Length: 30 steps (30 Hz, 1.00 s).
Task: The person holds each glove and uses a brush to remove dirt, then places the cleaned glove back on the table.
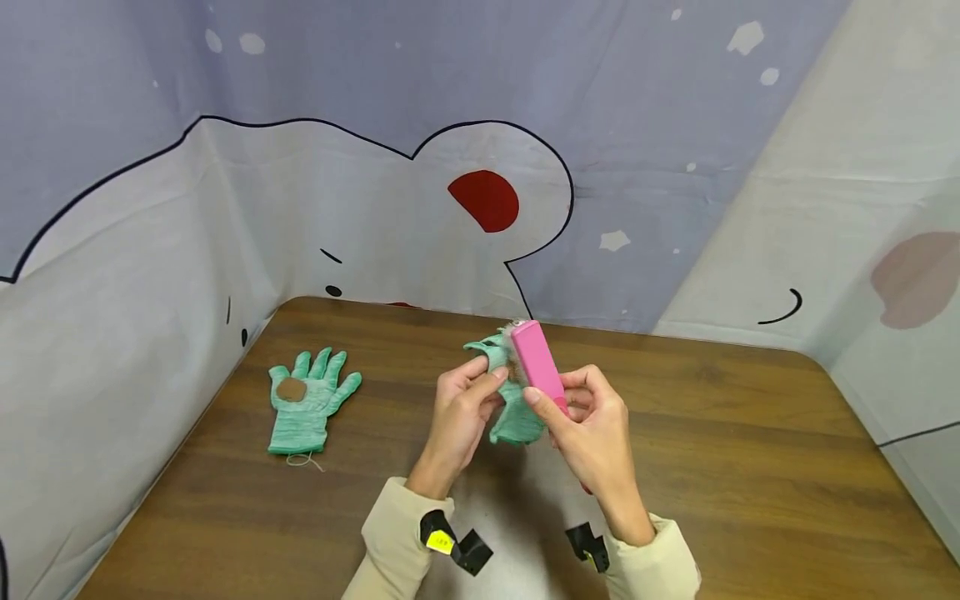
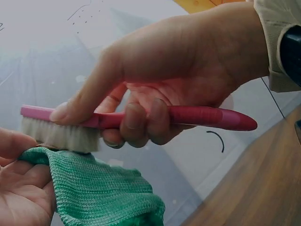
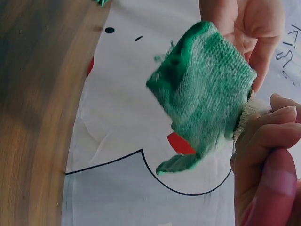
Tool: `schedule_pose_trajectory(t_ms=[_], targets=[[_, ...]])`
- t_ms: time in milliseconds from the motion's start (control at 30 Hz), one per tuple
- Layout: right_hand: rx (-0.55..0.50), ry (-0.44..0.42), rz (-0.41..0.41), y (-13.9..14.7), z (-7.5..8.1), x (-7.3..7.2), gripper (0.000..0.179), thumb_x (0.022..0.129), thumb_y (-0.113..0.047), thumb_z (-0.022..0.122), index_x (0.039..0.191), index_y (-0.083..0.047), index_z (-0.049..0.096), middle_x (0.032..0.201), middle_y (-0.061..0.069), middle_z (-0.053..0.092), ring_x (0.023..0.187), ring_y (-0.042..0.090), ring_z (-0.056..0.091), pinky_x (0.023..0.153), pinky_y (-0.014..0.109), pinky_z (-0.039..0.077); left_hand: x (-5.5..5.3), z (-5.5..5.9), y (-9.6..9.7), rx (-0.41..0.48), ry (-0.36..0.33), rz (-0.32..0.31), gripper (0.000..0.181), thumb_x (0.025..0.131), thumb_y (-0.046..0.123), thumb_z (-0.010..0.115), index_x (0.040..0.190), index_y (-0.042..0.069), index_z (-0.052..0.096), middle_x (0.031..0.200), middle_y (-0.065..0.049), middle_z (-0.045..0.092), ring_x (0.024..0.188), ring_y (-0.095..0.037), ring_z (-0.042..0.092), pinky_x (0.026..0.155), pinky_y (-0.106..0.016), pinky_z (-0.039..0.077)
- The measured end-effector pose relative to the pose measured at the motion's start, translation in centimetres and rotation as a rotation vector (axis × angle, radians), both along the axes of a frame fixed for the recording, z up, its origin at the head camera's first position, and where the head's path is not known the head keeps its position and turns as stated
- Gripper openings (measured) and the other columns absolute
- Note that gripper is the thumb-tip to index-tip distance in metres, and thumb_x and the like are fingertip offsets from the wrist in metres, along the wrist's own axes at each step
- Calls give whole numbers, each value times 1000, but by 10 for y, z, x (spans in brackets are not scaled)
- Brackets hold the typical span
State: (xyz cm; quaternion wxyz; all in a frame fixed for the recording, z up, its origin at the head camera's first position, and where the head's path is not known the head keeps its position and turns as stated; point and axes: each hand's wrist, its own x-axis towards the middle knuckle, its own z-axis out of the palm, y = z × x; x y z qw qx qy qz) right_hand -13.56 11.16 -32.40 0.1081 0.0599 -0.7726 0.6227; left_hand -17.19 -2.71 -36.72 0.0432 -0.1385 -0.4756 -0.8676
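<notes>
My left hand (image 1: 465, 412) holds up a green knit glove (image 2: 106, 188), thumb and fingers pinching it near its finger end. The cuff hangs down, its opening showing in the right wrist view. My right hand (image 1: 596, 421) grips a pink brush (image 1: 538, 360) by the handle, thumb along the back of its head. Pale bristles (image 2: 61, 134) meet the glove right beside the left fingertips. A sliver of a brown patch (image 2: 44, 145) shows under the bristles. Both hands are raised over the table.
A second green glove (image 1: 300, 425) with a round brown patch (image 1: 291, 389) lies flat on the left of the wooden table (image 1: 720, 433), a loose thread at its cuff. A printed cloth (image 1: 360, 208) stands behind the table and along its sides.
</notes>
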Motion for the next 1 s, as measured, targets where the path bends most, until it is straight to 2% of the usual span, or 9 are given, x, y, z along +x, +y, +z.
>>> schedule_pose_trajectory(t_ms=[200, 400, 500, 567, 667, 767, 900, 1000], targets=[[6, -13, -20, 4, -1, -3, 27, 77, -8, 74, 92, 1, 53, 73, 16, 62, 43, 14, 51, 40, 26, 45, 0, 1, -1, -27, -11, 45, 30, 89, -2, 51, 63, -1, 36, 58, -1, 32, 51, -11, 33, 48, -20, 33], [6, -32, -25, 6, 0, -4, 27, 78, -10, 73, 93, 1, 53, 73, 15, 60, 42, 10, 48, 40, 24, 43, -1, 1, -2, 3, -36, 51, 25, 88, -2, 52, 66, -2, 41, 56, 1, 35, 50, -9, 38, 48, -20, 35], [-10, -50, -8, 7, 1, -4, 27, 79, -9, 72, 93, 1, 52, 71, 14, 59, 42, 10, 47, 40, 23, 42, -1, 1, -2, 61, -53, 21, 16, 88, -1, 52, 73, -4, 49, 60, 0, 44, 55, -9, 47, 52, -22, 41], [-27, -58, 12, 8, 2, -3, 27, 80, -9, 71, 94, 1, 51, 70, 14, 58, 41, 10, 46, 40, 23, 41, -1, -1, -3, 104, -58, -19, 9, 89, 1, 51, 82, -4, 55, 68, -2, 54, 62, -10, 55, 58, -23, 46], [-47, -60, 36, 8, 2, -2, 27, 81, -9, 71, 95, 1, 50, 69, 13, 58, 41, 11, 45, 38, 23, 40, -1, -2, -4, 148, -56, -79, 13, 91, 2, 49, 96, -7, 56, 82, -7, 61, 74, -14, 60, 68, -27, 49], [-53, -57, 59, 9, 3, -3, 28, 81, -9, 70, 95, 2, 49, 68, 13, 57, 40, 11, 45, 37, 23, 39, -1, -4, -4, 121, -47, -101, 21, 90, 4, 51, 105, -11, 54, 88, -8, 64, 78, -15, 61, 72, -27, 51], [-46, -70, 79, 9, 3, -3, 28, 81, -9, 70, 95, 2, 48, 69, 14, 57, 40, 11, 45, 36, 23, 39, -1, -4, -3, 60, -49, -66, 31, 85, 4, 59, 108, -16, 52, 85, -6, 66, 75, -13, 61, 71, -28, 53], [-32, -82, 83, 9, 2, -3, 28, 81, -10, 70, 95, 1, 48, 71, 15, 58, 41, 11, 45, 37, 23, 40, -1, -5, -2, 47, -63, -24, 30, 83, 0, 61, 105, -19, 52, 81, -6, 66, 73, -13, 62, 69, -28, 53]])
